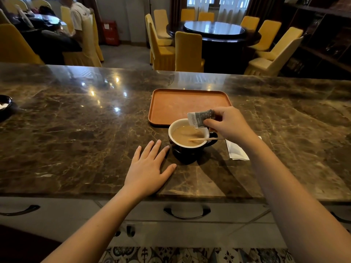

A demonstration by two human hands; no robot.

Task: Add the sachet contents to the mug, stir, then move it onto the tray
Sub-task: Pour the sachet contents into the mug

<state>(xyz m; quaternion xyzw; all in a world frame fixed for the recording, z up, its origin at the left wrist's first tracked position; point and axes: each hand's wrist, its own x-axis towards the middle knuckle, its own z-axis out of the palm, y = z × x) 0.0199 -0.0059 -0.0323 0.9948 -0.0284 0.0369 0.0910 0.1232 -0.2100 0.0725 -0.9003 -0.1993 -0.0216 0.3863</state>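
Pinching hand: right hand [228, 123] grips a grey-and-white sachet [199, 118] between thumb and fingers, tilted with its white end hanging over the mug's far right rim.
Left hand: left hand [150, 168] lies flat on the marble counter [76, 130], palm down, fingers spread, holding nothing; its fingertips sit just left of the mug.
Mug: dark mug [187, 144] with a white inside stands upright on the counter, handle pointing right, filled with light brown milky drink.
Stirrer: thin wooden stirrer [206, 139] rests in the drink, leaning across the right rim and sticking out over the handle.
Tray: orange-brown tray [171, 105] lies on the counter just behind the mug, its near edge partly hidden by the rim; the mug is not on it.
Napkin: folded white napkin [237, 151] lies on the counter right of the mug, partly under the right forearm.
Left edge: a dark dish [4, 106] with something white in it, cut off by the frame.
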